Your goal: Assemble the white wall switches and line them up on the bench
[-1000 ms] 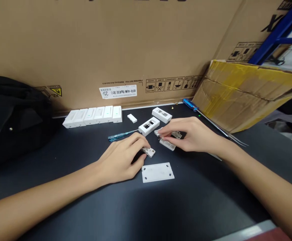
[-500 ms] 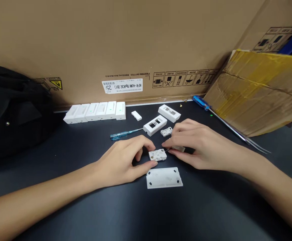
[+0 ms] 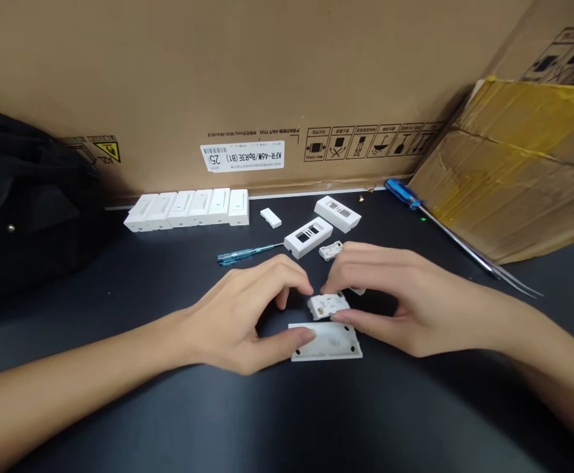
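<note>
My right hand (image 3: 390, 292) pinches a small white switch module (image 3: 327, 306) between thumb and fingertips; a brass-coloured screw shows at the module's left end. To the left, my left hand (image 3: 257, 312) has thumb and fingers apart, its index fingertip close to the module. The left thumb overlaps the corner of a flat white cover plate (image 3: 326, 345) with dark corner holes. Whether that thumb touches the plate, I cannot tell. Beyond the right fingers lies another white module part (image 3: 330, 250). A further white piece (image 3: 358, 290) is mostly hidden under the right hand.
Two white switch frames (image 3: 309, 237) (image 3: 337, 214), a small white rocker (image 3: 270, 217) and a blue test screwdriver (image 3: 247, 252) lie beyond my hands. Several assembled switches (image 3: 188, 209) stand in a row. A larger screwdriver (image 3: 444, 226) and metal tweezers (image 3: 516, 281) lie beside a taped carton (image 3: 518, 164).
The switch module has passed from my left fingers into my right hand and shifted right. My left thumb now overlaps the plate. The view has tilted slightly.
</note>
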Motion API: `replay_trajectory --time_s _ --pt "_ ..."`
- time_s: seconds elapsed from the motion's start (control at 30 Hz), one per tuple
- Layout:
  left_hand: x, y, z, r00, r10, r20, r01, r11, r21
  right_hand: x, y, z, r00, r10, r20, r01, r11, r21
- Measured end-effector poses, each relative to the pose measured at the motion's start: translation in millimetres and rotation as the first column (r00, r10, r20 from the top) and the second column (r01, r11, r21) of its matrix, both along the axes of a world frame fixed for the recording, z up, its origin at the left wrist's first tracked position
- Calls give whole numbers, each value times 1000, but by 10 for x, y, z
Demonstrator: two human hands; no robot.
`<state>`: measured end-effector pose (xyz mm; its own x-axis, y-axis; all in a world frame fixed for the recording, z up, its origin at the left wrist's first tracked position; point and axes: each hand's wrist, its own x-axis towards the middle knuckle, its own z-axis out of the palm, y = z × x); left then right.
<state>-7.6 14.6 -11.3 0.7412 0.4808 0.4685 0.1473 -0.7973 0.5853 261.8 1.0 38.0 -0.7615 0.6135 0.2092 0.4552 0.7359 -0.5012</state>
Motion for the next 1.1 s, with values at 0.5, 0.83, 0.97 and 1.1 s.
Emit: replay_trajectory --time_s 0.5,0.83,0.97,1.1 --pt "25 -41 66 968 -49 -248 45 999 -21 -29 -87 -7 996 64 58 -56 990 -128" --pt "43 -28 48 977 -64 -203 77 995 56 -23 -88 -6 988 74 132 -62 994 -95" --pt "42 -20 38 985 -47 -166 73 986 151 -26 -88 -5 987 71 142 -58 994 -91" --pt "79 -185 208 999 -34 30 24 962 273 -31 -90 -10 984 80 158 -68 995 -79"
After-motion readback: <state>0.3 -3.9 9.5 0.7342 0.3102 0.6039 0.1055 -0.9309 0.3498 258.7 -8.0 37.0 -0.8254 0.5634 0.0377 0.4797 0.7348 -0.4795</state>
